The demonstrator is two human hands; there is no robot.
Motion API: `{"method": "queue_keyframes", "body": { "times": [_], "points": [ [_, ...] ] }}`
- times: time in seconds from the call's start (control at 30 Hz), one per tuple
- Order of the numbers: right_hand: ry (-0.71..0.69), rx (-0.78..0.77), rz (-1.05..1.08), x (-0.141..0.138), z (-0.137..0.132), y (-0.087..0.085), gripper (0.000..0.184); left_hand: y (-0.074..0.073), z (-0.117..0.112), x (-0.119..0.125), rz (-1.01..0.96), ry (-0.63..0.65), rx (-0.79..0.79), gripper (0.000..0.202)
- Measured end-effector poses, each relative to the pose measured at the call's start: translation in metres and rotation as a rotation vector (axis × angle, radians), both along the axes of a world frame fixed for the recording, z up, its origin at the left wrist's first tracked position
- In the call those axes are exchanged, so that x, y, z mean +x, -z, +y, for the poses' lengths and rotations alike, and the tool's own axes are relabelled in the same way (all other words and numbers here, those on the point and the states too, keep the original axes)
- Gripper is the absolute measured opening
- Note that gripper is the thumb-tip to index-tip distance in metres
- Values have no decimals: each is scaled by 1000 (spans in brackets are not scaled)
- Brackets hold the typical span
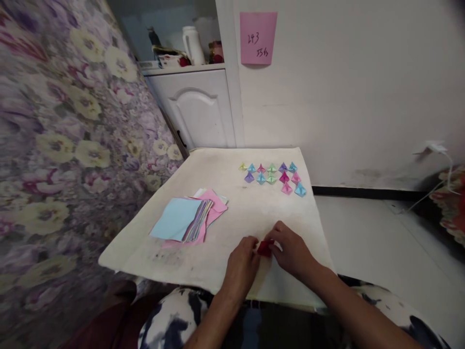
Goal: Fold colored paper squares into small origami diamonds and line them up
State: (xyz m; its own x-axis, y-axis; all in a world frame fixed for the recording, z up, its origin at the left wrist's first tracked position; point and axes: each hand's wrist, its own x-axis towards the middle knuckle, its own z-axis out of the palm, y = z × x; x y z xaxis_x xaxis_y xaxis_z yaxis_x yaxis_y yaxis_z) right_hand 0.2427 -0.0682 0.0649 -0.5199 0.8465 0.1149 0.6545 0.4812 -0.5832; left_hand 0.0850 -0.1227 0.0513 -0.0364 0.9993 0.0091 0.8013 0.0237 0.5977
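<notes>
A small folded piece of red paper (264, 248) lies between my hands near the front edge of the cream-covered table (225, 266). My right hand (290, 249) pinches its right side between thumb and forefinger. At its left edge is my left hand (244, 261), fingers curled and closed against the paper. Farther back on the right sit several small folded paper pieces in loose rows, among them a blue one (300, 189) and a magenta one (284, 177). To the left rests a fanned stack of coloured paper sheets (178, 218), light blue on top.
Behind the table stand a white cabinet (198, 109) and a wall with a pink note (258, 39) on it. A floral curtain (83, 160) hangs along the left side. A white plug with a cable (436, 147) is at the far right.
</notes>
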Motion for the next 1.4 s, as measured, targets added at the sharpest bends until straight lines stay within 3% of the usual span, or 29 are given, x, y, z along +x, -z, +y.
{"method": "queue_keyframes", "body": {
  "times": [0.4,0.7,0.83,0.93,1.1,1.4],
  "points": [
    [-47,54,-177,-15,-1,9,18,-1,1,-2,49,-20,-53,22],
    [-134,115,-174,-5,12,-4,16,-8,-2,-7,83,-36,-88,22],
    [-8,86,-91,9,23,-5,23,-10,-2,-7,90,-32,-88,20],
    [70,10,-74,15,26,-3,18,-10,0,-6,91,-28,-87,18],
    [107,-21,-159,5,16,7,9,-9,2,-2,90,-19,-84,20],
    [131,-9,-268,-10,9,8,22,-2,8,-1,58,-30,-55,29]
  ]
}}
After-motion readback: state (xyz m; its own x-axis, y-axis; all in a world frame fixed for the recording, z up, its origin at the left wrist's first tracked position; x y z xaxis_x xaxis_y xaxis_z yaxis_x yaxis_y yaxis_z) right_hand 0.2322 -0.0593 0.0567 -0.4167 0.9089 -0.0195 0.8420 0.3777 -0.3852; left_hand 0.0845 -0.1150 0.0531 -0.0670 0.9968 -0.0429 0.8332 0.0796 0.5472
